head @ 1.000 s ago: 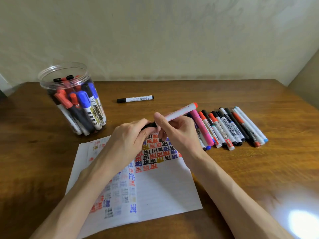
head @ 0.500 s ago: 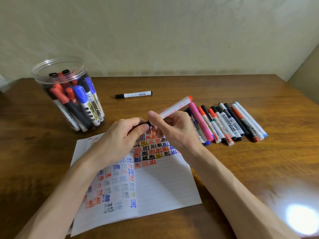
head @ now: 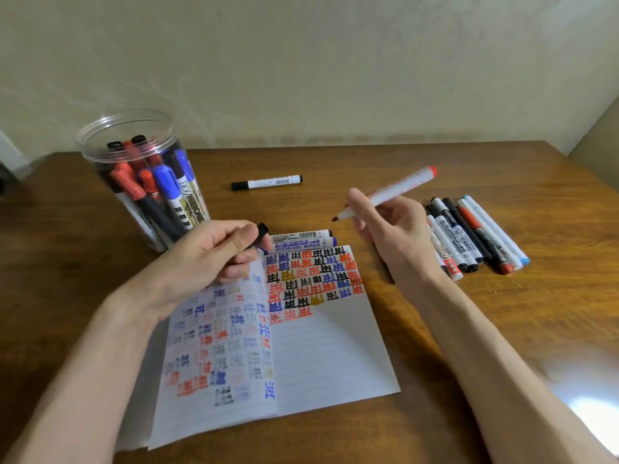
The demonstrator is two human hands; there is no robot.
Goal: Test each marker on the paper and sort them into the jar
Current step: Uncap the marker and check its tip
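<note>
My right hand [head: 390, 229] grips an uncapped white marker with a red tip [head: 395, 190], its tip pointing left above the table. My left hand [head: 214, 259] pinches the marker's black cap [head: 262, 229] over the top left of the paper [head: 328, 356]. The lined paper is covered in red, blue and black test marks. A clear plastic jar [head: 140, 175] at the back left holds several markers. A row of markers [head: 475, 236] lies at the right. Two more markers [head: 303, 240] lie just beyond the paper's top edge.
One black-capped white marker [head: 266, 183] lies alone on the wooden table [head: 502, 329] behind the paper. A pale wall runs along the table's far edge. A bright reflection shows on the table at the front right.
The cap has come off the marker. My hands have moved apart, the left keeping the cap and the right lifting the marker to the right.
</note>
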